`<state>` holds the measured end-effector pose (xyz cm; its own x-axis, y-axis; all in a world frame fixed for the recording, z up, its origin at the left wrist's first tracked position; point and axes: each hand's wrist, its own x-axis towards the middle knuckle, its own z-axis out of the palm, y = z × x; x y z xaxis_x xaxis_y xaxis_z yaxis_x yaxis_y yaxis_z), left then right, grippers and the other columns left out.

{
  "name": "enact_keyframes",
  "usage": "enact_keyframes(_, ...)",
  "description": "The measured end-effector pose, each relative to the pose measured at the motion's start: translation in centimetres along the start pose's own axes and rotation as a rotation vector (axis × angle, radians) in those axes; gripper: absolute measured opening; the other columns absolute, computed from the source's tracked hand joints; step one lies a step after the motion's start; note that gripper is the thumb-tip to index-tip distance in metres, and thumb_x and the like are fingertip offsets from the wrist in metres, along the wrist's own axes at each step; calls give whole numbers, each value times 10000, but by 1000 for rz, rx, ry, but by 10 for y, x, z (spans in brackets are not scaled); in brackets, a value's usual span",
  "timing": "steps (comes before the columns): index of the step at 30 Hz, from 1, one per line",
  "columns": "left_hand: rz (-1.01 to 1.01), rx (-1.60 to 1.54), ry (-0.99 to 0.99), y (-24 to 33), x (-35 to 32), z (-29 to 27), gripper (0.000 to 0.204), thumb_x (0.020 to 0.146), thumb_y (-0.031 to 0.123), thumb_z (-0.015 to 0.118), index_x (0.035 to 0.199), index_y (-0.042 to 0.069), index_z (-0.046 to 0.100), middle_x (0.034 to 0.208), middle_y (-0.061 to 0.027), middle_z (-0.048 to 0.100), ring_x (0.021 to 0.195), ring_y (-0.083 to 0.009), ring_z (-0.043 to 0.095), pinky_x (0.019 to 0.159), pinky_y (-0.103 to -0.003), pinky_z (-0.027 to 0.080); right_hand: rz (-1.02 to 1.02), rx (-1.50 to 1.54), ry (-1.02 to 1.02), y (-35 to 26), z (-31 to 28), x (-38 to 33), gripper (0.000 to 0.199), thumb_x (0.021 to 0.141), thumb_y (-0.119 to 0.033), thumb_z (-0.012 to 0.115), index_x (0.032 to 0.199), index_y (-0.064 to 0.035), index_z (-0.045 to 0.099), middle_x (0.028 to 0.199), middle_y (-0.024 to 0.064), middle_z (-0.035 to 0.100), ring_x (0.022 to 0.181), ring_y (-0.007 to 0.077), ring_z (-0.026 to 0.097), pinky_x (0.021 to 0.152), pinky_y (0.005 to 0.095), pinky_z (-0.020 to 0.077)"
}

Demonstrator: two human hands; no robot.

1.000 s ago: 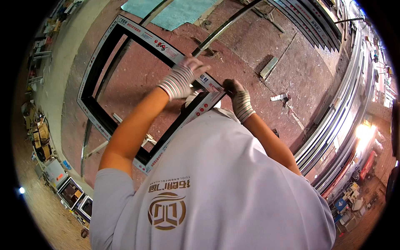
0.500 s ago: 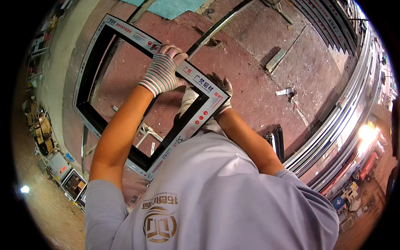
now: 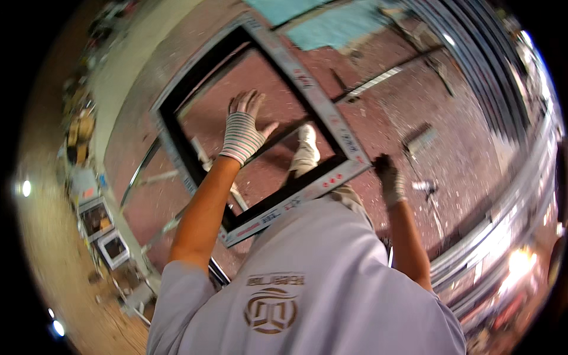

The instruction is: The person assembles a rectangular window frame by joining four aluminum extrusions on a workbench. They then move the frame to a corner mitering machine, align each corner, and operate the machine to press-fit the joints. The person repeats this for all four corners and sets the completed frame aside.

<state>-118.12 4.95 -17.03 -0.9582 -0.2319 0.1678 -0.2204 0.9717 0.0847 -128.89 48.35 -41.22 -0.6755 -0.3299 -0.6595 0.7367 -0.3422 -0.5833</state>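
A big square window frame (image 3: 331,127), dark with taped silver edges, is held up over the red floor (image 3: 426,89). Its corner is gripped by the gloved right hand (image 3: 389,180). The striped-gloved left hand (image 3: 242,130) is spread open inside it. The picture is blurred.

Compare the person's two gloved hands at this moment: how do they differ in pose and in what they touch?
The left hand is spread open, fingers splayed, reaching through the opening of the window frame without gripping it; the right hand is closed at the frame's near corner. The left hand is stretched farther forward; the right hand stays lower, nearer the body. Both wear striped knit work gloves.
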Motion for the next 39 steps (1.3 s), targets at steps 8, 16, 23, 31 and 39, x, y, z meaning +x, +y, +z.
enact_keyframes(8, -1114, 91, -81, -191, -217, -69, 1183, 749, 578, 853, 1624, 72, 238, 1625, -236, 322, 1472, -443, 342, 1212, -509, 348, -362, -808, -277, -85, 145, -35, 482, 1010, -331, 663, 1355, 3, 619, 1226, 100, 703, 1106, 196, 659, 997, 317, 500)
enact_keyframes(16, -1169, -649, 168, -248, -287, -9, 807, 823, 231, 867, 1444, -59, 440, 1335, -212, 633, 1183, -330, 641, 1025, -411, 509, -600, -1673, -448, 6, 295, 50, 815, 932, -446, 736, 1543, -42, 378, 1307, 214, 676, 1263, 334, 630, 1045, 416, 502)
enact_keyframes(23, -1161, -546, 289, -256, -314, -27, 553, 817, 176, 833, 1242, -99, 609, 1146, -196, 705, 1022, -300, 669, 918, -410, 517, -659, -1789, -91, 39, 389, -55, 731, 849, -400, 764, 1408, -22, 484, 1211, 309, 677, 1171, 452, 648, 1000, 473, 525)
enact_keyframes(31, -1232, -604, 360, -262, -381, -46, 518, 795, 56, 830, 1237, -29, 573, 986, -106, 695, 879, -228, 657, 838, -358, 545, -679, -1712, -110, 87, 362, -95, 604, 814, -388, 808, 1222, -11, 573, 1074, 263, 729, 1046, 449, 697, 912, 490, 555)
enact_keyframes(39, -1219, -636, 697, -120, -462, -96, 435, 803, 23, 780, 1160, -2, 533, 971, -105, 714, 852, -207, 687, 801, -365, 574, -721, -1533, -389, 79, 294, -121, 620, 827, -318, 821, 1278, -22, 515, 1091, 242, 730, 1035, 421, 709, 900, 459, 555)
